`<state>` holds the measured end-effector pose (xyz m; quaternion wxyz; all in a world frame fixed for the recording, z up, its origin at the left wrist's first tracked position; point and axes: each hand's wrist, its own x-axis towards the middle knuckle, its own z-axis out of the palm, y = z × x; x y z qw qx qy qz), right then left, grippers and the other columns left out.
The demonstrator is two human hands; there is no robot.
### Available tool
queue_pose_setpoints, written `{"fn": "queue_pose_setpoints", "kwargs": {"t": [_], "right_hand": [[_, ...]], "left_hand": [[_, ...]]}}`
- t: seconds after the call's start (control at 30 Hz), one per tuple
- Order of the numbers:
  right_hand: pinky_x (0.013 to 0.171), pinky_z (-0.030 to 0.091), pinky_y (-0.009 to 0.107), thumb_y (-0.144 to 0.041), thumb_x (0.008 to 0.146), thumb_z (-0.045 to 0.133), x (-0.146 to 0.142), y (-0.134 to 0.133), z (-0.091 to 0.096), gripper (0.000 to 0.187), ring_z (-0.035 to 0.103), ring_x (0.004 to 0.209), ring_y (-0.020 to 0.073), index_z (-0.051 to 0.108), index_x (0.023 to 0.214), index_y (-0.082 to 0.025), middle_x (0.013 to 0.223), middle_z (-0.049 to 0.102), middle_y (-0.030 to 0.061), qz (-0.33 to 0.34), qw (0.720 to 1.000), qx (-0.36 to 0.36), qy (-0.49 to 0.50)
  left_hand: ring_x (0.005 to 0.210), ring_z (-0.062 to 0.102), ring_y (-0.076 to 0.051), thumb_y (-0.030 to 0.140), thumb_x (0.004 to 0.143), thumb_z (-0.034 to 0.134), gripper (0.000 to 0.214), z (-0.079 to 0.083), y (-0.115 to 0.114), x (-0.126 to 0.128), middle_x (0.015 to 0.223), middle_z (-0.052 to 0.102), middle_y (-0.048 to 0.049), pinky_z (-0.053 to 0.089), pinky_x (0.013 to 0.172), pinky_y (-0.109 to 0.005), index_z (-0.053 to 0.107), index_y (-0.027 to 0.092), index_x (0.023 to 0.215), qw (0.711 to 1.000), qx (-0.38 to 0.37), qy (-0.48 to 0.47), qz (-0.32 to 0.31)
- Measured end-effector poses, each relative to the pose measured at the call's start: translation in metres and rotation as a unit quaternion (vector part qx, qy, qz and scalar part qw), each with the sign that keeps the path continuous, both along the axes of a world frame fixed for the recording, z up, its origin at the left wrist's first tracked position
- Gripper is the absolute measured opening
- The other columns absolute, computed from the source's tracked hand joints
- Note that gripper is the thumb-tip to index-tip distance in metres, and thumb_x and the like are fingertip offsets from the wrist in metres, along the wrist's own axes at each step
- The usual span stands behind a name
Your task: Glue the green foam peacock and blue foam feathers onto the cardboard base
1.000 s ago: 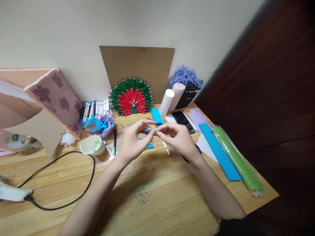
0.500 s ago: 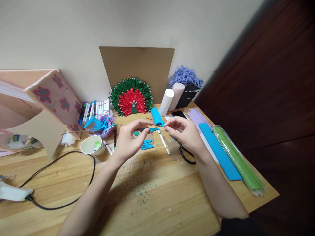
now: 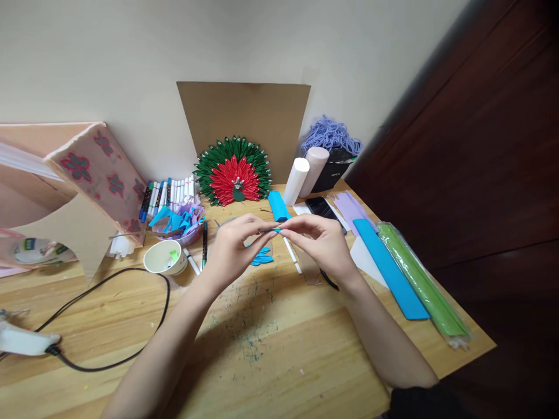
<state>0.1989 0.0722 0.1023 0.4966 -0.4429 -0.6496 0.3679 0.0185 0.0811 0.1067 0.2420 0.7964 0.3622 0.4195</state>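
Observation:
My left hand (image 3: 236,247) and my right hand (image 3: 318,243) meet above the middle of the wooden table (image 3: 271,343). Both pinch a small strip of blue paper (image 3: 271,231) between thumbs and fingertips. Under the hands lie cut blue paper petals (image 3: 262,256) and a white pen (image 3: 292,255). A folded piece of blue crepe paper (image 3: 278,206) lies just behind the hands.
A red and green paper rosette (image 3: 233,173) leans on brown cardboard (image 3: 244,116) at the wall. Left: markers (image 3: 168,193), a bowl of paper scraps (image 3: 179,224), a paper cup (image 3: 165,257), a black cable (image 3: 109,291), a glue gun (image 3: 21,340). Right: phone (image 3: 321,208), blue (image 3: 388,269) and green (image 3: 421,285) paper rolls.
Half a second ago my hands were apart, the right one drawn to the right. Now they have come back together on the blue strip.

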Motion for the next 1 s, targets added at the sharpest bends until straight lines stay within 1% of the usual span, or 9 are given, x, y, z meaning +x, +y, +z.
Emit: {"fn": "queue_pose_setpoints", "kwargs": {"t": [0.07, 0.17, 0.27, 0.47, 0.63, 0.73, 0.83, 1.0], "right_hand": [[0.075, 0.055, 0.033, -0.031, 0.072, 0.069, 0.0005, 0.0017, -0.0003, 0.013, 0.067, 0.077, 0.0172, 0.068, 0.079, -0.02, 0.081, 0.071, 0.0028, 0.013, 0.999, -0.043, 0.031], [0.074, 0.055, 0.032, -0.032, 0.068, 0.071, 0.0019, 0.0046, 0.0004, 0.016, 0.067, 0.078, 0.017, 0.068, 0.078, -0.019, 0.081, 0.072, 0.0033, 0.032, 0.994, -0.093, 0.054], [0.073, 0.055, 0.031, -0.032, 0.066, 0.073, 0.0029, 0.0068, 0.0012, 0.018, 0.066, 0.075, 0.016, 0.068, 0.078, -0.018, 0.078, 0.071, 0.0029, 0.044, 0.988, -0.133, 0.07], [0.071, 0.053, 0.029, -0.031, 0.063, 0.075, 0.0028, 0.009, -0.0015, 0.02, 0.064, 0.069, 0.0132, 0.068, 0.076, -0.018, 0.074, 0.069, 0.0015, 0.052, 0.977, -0.178, 0.108], [0.07, 0.053, 0.029, -0.032, 0.064, 0.074, 0.0032, 0.0108, -0.0049, 0.022, 0.063, 0.069, 0.0124, 0.067, 0.079, -0.017, 0.075, 0.068, 0.0017, 0.071, 0.969, -0.2, 0.127], [0.072, 0.054, 0.029, -0.032, 0.067, 0.072, 0.0034, 0.0104, -0.0043, 0.021, 0.064, 0.072, 0.0132, 0.066, 0.081, -0.017, 0.079, 0.068, 0.0026, 0.07, 0.976, -0.178, 0.106], [0.077, 0.053, 0.031, -0.031, 0.07, 0.07, 0.0033, 0.0084, -0.0018, 0.019, 0.065, 0.08, 0.0151, 0.065, 0.082, -0.018, 0.083, 0.069, 0.0033, 0.059, 0.989, -0.121, 0.067], [0.079, 0.052, 0.031, -0.027, 0.073, 0.068, 0.0018, 0.0025, 0.0008, 0.015, 0.064, 0.083, 0.0157, 0.065, 0.086, -0.02, 0.085, 0.068, 0.0027, 0.032, 0.999, -0.026, 0.007]], "left_hand": [[0.078, 0.06, -0.015, 0.024, 0.085, 0.055, 0.023, -0.0015, 0.002, -0.002, 0.088, 0.065, -0.0062, 0.049, 0.07, -0.028, 0.066, 0.023, 0.105, 0.998, 0.053, 0.033, -0.003], [0.078, 0.056, -0.014, 0.024, 0.085, 0.055, 0.027, -0.0044, 0.0048, -0.0044, 0.087, 0.062, -0.0051, 0.046, 0.066, -0.027, 0.061, 0.027, 0.111, 0.988, 0.13, 0.087, 0.004], [0.08, 0.053, -0.014, 0.021, 0.086, 0.053, 0.033, -0.0064, 0.0064, -0.0057, 0.09, 0.06, -0.0038, 0.045, 0.068, -0.027, 0.056, 0.032, 0.117, 0.976, 0.175, 0.132, 0.008], [0.078, 0.051, -0.014, 0.022, 0.088, 0.048, 0.033, -0.0083, 0.006, -0.006, 0.089, 0.058, -0.0035, 0.042, 0.066, -0.025, 0.053, 0.033, 0.119, 0.965, 0.193, 0.179, 0.016], [0.076, 0.051, -0.014, 0.024, 0.089, 0.047, 0.03, -0.0078, 0.0052, -0.0055, 0.086, 0.057, -0.0034, 0.042, 0.067, -0.026, 0.054, 0.031, 0.117, 0.964, 0.188, 0.187, 0.014], [0.077, 0.051, -0.014, 0.022, 0.089, 0.047, 0.029, -0.0077, 0.0052, -0.0052, 0.085, 0.058, -0.0037, 0.042, 0.068, -0.027, 0.056, 0.03, 0.115, 0.968, 0.178, 0.176, 0.005], [0.074, 0.05, -0.014, 0.021, 0.088, 0.048, 0.028, -0.0081, 0.0057, -0.0047, 0.082, 0.057, -0.004, 0.042, 0.065, -0.026, 0.058, 0.027, 0.114, 0.973, 0.17, 0.158, 0.006], [0.072, 0.051, -0.015, 0.021, 0.086, 0.051, 0.023, -0.0089, 0.0062, -0.0023, 0.079, 0.056, -0.0054, 0.042, 0.062, -0.027, 0.064, 0.02, 0.105, 0.98, 0.155, 0.122, 0.005]]}}
